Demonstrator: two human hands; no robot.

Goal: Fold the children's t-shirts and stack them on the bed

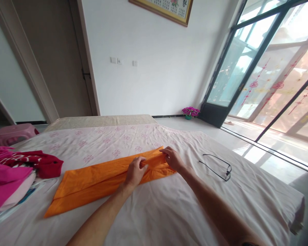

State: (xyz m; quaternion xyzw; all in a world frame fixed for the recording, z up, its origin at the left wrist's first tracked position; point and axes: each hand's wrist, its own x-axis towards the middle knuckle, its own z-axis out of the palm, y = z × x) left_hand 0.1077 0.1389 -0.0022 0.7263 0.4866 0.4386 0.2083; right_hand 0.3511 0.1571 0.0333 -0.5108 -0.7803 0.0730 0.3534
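Note:
An orange garment (92,179), folded into a long strip, lies across the bed; its exact kind does not show. Near its right part my left hand (135,170) pinches a fold of the cloth between thumb and fingers. My right hand (172,159) grips the garment's upper right end, the fingers closed on the edge. Between the two hands the cloth is gathered and slightly raised. Part of the lower right end is hidden behind my right hand and wrist.
Black-framed glasses (227,172) lie with arms unfolded on the patterned bed sheet (159,212), right of my right arm. A pile of pink and red clothes (45,165) sits at the left. Beyond are a pink stool (16,131), purple flowers (190,111) and a glass door (226,65).

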